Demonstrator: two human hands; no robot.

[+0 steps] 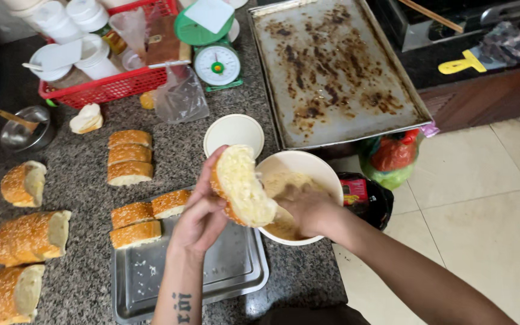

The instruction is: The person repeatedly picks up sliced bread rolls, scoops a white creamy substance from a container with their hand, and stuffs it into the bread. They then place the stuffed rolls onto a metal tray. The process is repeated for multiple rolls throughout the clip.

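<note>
buttered bread slice (243,186) in left hand (203,213) grip; right hand (308,207) curled in bowl (326,171)

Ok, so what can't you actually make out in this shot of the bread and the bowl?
Head view only:
- Right hand: its fingertips dip into the white bowl, hidden by the hand itself.
- Bowl contents: partly covered by the right hand and the bread piece held in the left hand.
- Red basket: cut off by the top edge.
- Scale dial: too small to read.
- Leftmost bread: cut off by the left edge.
</note>
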